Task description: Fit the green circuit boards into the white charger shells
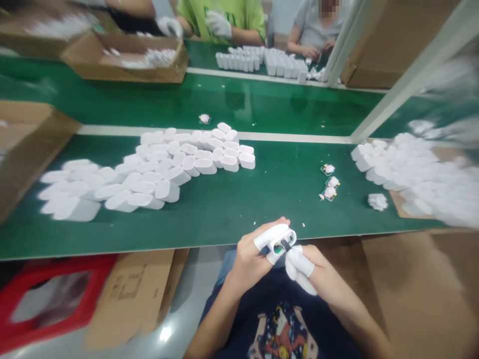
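The left hand (249, 264) and right hand (324, 274) grip a white plastic casing (275, 237) holding a green circuit board (279, 248), just past the front edge of the desk (209, 232). It looks light and stiff; hold the outer shell, sparing the delicate board.

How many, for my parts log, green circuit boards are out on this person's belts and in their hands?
Small circuit boards on the nearer green belt: 3
Circuit board in the white case, held by the left hand and right hand: 1
Circuit board on the farther green belt: 1
Total: 5
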Demonstrator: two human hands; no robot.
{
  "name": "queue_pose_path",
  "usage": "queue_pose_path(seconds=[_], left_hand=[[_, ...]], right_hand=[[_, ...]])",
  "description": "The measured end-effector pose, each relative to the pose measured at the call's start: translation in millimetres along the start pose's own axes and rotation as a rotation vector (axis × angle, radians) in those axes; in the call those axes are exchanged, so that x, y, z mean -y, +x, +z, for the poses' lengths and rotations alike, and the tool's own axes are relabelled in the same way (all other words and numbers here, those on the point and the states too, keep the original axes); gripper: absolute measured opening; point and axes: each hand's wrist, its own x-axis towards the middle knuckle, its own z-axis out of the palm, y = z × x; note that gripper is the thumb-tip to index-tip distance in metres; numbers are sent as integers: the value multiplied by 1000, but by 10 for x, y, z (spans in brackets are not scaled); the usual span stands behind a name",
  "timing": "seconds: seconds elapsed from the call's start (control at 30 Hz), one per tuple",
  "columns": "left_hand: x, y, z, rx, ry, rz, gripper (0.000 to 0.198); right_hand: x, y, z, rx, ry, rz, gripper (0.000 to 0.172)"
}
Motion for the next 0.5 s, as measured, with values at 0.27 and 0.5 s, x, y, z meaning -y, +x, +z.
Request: queue_pose_path(seconds=[0.27,0.5], left_hand=[[-23,19,34,-25,-25,-121,31],[30,10,29,-7,39,-34,35]], right_hand=[[28,-49,69,-82,56,-87,59],[-197,43,26,-105,98,-35,62]])
